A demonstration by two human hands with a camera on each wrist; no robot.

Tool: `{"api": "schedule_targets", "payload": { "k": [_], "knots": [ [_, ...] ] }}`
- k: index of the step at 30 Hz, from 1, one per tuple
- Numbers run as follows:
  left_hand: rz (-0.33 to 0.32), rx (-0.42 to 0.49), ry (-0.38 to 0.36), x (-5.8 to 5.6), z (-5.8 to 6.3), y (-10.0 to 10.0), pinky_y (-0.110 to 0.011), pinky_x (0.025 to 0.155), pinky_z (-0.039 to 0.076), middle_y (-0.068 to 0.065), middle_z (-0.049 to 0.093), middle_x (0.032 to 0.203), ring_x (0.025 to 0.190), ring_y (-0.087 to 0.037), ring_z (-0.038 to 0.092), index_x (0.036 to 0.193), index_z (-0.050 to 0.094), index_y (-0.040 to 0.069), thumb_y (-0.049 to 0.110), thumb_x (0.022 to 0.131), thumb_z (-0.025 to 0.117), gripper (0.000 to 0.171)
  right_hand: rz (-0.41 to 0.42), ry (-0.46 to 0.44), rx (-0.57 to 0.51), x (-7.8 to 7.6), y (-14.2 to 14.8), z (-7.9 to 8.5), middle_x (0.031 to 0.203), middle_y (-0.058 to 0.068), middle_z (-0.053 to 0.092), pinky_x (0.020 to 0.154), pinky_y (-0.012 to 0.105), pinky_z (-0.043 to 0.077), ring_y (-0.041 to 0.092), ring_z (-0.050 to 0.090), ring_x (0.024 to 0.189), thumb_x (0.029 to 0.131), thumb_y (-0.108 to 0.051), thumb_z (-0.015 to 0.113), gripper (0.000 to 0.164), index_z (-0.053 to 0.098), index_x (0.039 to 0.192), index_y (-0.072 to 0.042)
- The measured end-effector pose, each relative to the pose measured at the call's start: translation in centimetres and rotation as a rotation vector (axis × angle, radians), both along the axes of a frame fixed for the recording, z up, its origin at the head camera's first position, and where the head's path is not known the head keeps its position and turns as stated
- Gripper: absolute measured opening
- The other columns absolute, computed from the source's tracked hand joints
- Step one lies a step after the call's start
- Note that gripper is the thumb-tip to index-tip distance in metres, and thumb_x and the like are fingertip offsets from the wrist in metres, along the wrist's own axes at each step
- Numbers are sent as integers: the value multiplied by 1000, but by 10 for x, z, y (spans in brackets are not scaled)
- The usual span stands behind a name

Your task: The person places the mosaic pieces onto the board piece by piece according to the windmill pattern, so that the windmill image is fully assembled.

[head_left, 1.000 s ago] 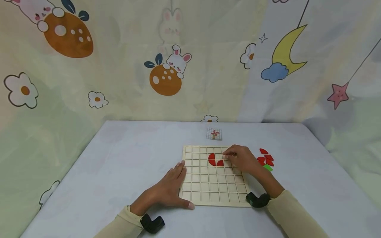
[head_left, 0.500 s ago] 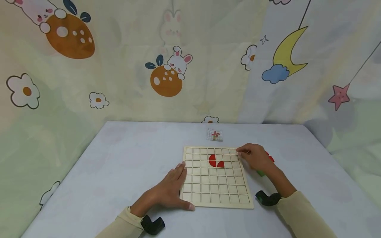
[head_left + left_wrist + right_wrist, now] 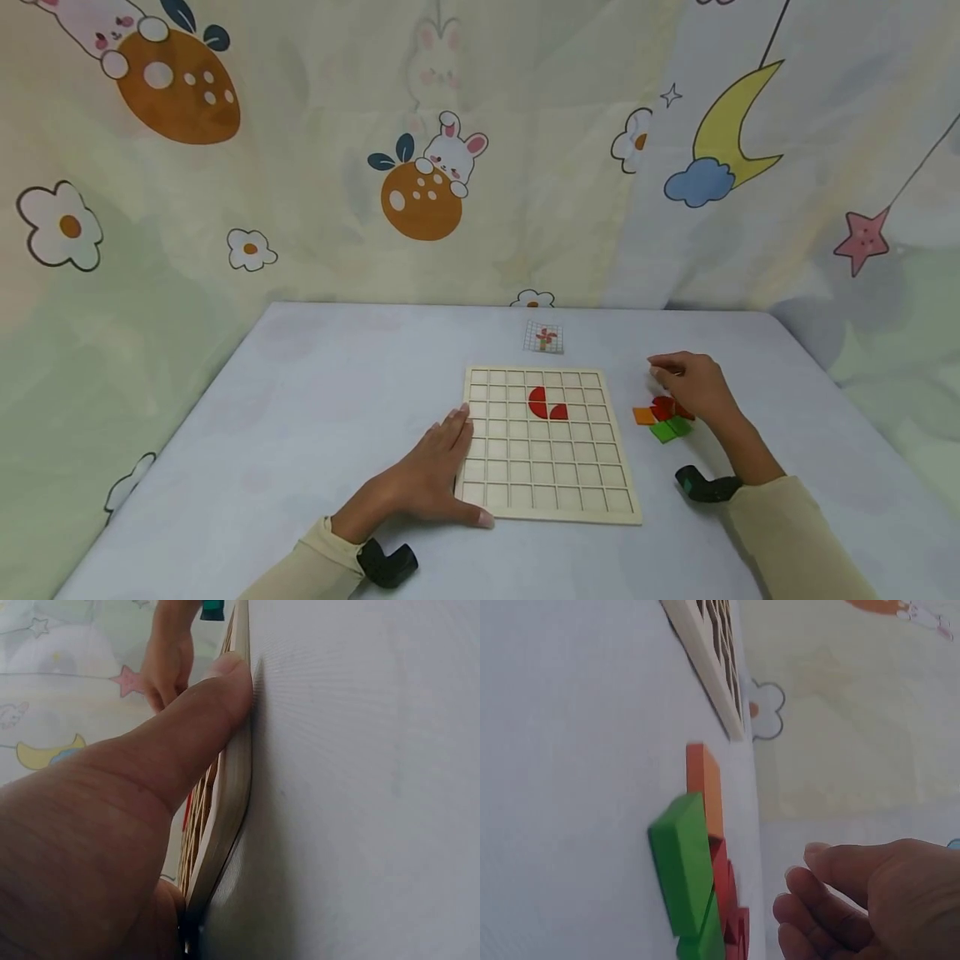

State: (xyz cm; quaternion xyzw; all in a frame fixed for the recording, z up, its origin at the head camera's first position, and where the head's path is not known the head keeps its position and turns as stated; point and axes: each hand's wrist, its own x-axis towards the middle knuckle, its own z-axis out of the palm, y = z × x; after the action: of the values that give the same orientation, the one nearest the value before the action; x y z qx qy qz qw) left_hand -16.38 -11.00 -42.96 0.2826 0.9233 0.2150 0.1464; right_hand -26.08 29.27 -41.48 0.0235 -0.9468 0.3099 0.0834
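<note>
Gripping nothing visible with the right hand, just curling the fingers loosely and keeping thumb and index tips close together (possibly hiding something tiny, but not showing it in either view). Hovering over the far side of the loose pile on the right, and covering some of the loose red pieces there. Coming across just now from the upper right of the grid board, so baring an orange piece and two green pieces at the pile's near side. Not adding anything to the grid over that stretch, though: showing the same three red pieces toward the board's far end, counting two as a half disc and one just beside, lower right. Probably meaning a switch from placing to picking, then, and leaving most of the cells bare. Resting the left hand along the board's left edge all the while, with straight fingers and the thumb at the near edge, likely steadying it. Lying beyond the board, displaying a red pinwheel on the small card; so far, looking only partly matched.
</note>
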Motion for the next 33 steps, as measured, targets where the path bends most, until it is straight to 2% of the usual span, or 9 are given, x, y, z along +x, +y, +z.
{"api": "schedule_targets", "payload": {
  "k": [3,7,11,17,23,28,33],
  "knots": [
    [-3,-7,10,0,1,-1,-50,115,8,-16,-6,161,147,-27,-5,154,6,-3,73,72,69,128,-36,-38,-15,-3,4,-2,109,26,64,71,41,54,34,63,89,97,-9,57,30,63,122,6],
    [-2,-13,11,0,0,-3,-50,115,8,-15,-6,161,147,-27,-5,154,6,-3,73,72,69,128,-37,-111,-8,-7,8,-6,115,31,60,84,51,50,41,58,100,97,-10,55,34,59,125,9],
    [1,-12,4,0,-1,-3,-49,115,8,-14,-6,161,147,-26,-5,155,6,-1,73,71,68,128,-56,-174,24,-10,9,-10,119,31,57,88,53,48,44,53,108,97,-12,57,37,57,128,9],
    [0,-12,3,0,-1,-2,-49,115,8,-14,-6,162,147,-26,-5,155,7,-1,74,72,67,127,-28,-168,83,-12,8,-10,117,31,57,86,53,49,45,53,106,95,-9,61,37,58,126,10],
    [-9,3,3,0,-1,-2,-50,115,8,-16,-6,161,147,-28,-5,154,7,-3,73,72,68,127,-85,-196,130,-9,4,-6,116,31,58,88,54,48,46,52,109,93,-8,64,36,59,122,13],
    [-15,14,6,0,-1,-2,-51,115,9,-17,-6,161,147,-30,-4,154,6,-4,72,73,68,127,-119,-205,129,-8,1,-5,110,30,60,82,50,51,42,53,99,92,-8,66,28,64,113,10],
    [-19,17,15,1,0,-2,-51,115,10,-18,-4,161,147,-30,-3,153,8,-5,72,73,68,126,-113,-184,107,-6,2,-4,103,27,62,77,47,52,39,54,92,90,-6,68,23,65,108,8]
  ]
}}
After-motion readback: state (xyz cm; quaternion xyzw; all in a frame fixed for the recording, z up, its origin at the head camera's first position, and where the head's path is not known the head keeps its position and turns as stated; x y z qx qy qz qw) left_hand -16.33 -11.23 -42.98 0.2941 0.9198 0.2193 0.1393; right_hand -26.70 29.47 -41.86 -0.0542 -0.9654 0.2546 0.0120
